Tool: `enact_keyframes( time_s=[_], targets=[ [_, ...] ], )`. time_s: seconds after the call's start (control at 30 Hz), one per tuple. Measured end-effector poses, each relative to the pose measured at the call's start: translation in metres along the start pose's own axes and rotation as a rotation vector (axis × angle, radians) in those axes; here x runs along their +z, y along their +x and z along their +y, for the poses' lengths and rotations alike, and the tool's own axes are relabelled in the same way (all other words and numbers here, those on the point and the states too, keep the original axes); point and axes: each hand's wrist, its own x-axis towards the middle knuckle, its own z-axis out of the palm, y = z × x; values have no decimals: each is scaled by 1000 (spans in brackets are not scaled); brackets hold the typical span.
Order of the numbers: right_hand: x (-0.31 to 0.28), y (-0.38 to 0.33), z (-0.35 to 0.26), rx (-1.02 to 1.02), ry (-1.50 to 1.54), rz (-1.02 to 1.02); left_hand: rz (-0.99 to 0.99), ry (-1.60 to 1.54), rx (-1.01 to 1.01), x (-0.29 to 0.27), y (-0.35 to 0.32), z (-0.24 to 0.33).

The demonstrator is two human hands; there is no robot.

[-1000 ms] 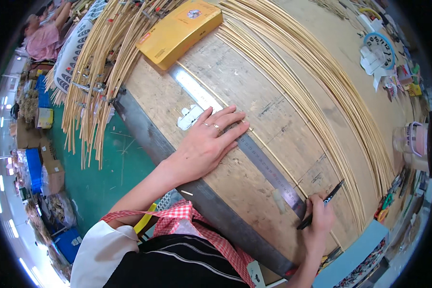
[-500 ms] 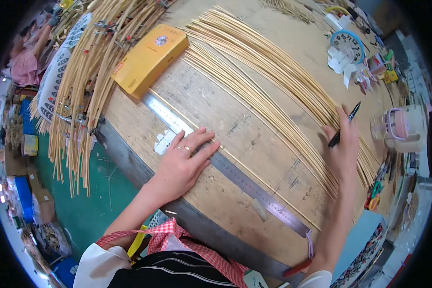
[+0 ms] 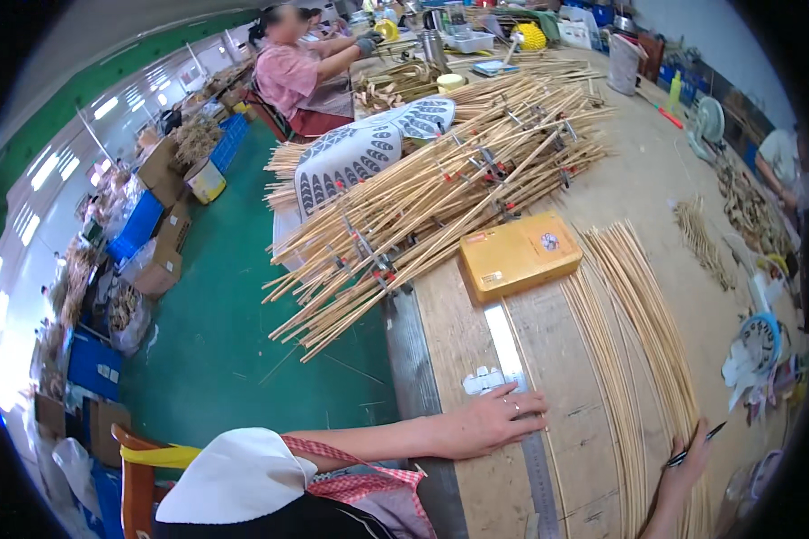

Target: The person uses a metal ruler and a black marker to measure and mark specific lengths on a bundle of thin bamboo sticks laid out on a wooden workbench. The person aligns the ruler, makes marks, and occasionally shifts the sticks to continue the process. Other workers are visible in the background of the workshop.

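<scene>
"On the wooden worktable (image 3: 449,332), where is the left hand (image 3: 493,429)?"

"Through the head camera, I see it lying palm down across a steel ruler (image 3: 510,355). Its fingers are extended, nearly side by side, reaching toward a single thin straw-coloured rod (image 3: 556,472) along the ruler's right side. Whether they press on the rod, I cannot tell."

"And the right hand (image 3: 683,476)?"

"At the lower right, over the near part of a bundle of loose rods (image 3: 643,305), closed around a black pen (image 3: 678,459) that slants up to the right. I cannot tell whether its fingers also pinch a rod."

"What lies around them?"

"From my distant seat, I make out a yellow box (image 3: 520,259) at the ruler's far end and a small white cut-out piece (image 3: 483,381) near the left hand. Farther off, a heap of rods (image 3: 440,202) with small clamps (image 3: 492,164) juts past the table's left edge, above a green floor (image 3: 243,377)."
</scene>
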Motion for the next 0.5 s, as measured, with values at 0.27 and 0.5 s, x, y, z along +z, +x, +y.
enact_keyframes(
  time_s=[0.27, 0.5],
  targets=[
    [-4, 7, -6, -47, -57, 33, 32, -67, -13, -1, 4, 3],
    [1, 2, 15, -87, -107, 88, 42, -101, -16, -2, 11, 5]
  ],
)
